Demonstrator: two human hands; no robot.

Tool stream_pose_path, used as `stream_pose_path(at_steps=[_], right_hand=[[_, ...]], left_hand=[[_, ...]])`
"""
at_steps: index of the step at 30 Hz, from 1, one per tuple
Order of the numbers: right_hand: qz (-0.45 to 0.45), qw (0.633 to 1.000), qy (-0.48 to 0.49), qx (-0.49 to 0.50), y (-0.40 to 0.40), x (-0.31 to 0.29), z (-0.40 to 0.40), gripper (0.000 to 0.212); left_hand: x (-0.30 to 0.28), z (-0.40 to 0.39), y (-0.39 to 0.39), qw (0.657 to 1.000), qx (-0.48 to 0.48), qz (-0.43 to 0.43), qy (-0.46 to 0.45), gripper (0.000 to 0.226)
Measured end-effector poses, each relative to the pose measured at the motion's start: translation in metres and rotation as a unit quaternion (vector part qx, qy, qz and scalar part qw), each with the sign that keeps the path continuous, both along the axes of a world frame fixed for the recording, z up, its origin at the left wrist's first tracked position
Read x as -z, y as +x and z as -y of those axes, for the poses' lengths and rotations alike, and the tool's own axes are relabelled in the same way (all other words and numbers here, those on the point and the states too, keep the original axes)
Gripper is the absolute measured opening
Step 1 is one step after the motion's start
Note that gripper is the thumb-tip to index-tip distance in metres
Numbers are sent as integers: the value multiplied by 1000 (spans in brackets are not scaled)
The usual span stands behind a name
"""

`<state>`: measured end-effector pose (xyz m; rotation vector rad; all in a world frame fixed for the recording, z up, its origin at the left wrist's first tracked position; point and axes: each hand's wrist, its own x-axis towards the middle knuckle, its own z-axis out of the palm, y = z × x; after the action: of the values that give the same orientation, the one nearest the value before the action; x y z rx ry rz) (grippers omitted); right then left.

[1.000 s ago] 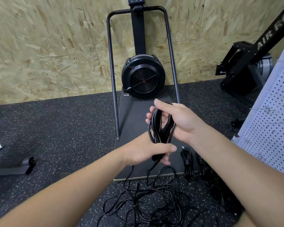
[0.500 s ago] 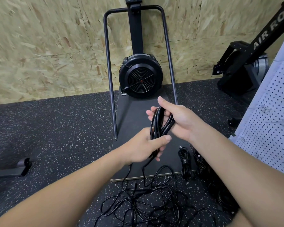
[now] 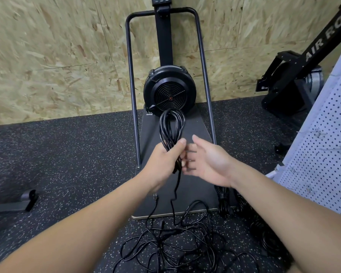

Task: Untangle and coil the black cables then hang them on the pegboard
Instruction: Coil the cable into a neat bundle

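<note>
My left hand [image 3: 164,162] grips the lower part of a coiled black cable [image 3: 170,127], whose loops stand up above my fist. Its loose tail [image 3: 174,194] hangs from the fist down to a tangled heap of black cables [image 3: 171,247] on the floor. My right hand [image 3: 207,161] is just right of the coil with fingers spread and blurred, holding nothing. A bound cable bundle [image 3: 222,200] and more coiled cable [image 3: 264,235] lie on the floor under my right forearm. The white pegboard [image 3: 327,146] stands at the right edge.
A black fan-wheel exercise machine [image 3: 169,93] with a tubular frame and flat base board [image 3: 195,127] stands straight ahead against the chipboard wall. A rower marked AIR [image 3: 295,83] is at the far right. A black bracket [image 3: 18,201] lies on the speckled rubber floor at left.
My right hand has let go of the coil and opened beside it. My left hand has taken over the coil lower down, so its loops now stand free above the fist.
</note>
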<state>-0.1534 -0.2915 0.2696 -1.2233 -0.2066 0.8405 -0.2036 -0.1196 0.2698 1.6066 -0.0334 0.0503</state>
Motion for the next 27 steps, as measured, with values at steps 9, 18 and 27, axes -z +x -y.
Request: stream_pose_path(at_steps=[9,18,27], right_hand=[[327,883,-318,-108,-13,-15,3,33],[318,925,-208,-14,-3,-50,14,10],[176,971,-155,52,-14,-49,-4,27]], left_hand=[[-10,-44,18,989,-68,-34,-125,28],[-14,-52,15,996,-8,-66,58,40],[2,-28,-2,976,135,-95,144,19]])
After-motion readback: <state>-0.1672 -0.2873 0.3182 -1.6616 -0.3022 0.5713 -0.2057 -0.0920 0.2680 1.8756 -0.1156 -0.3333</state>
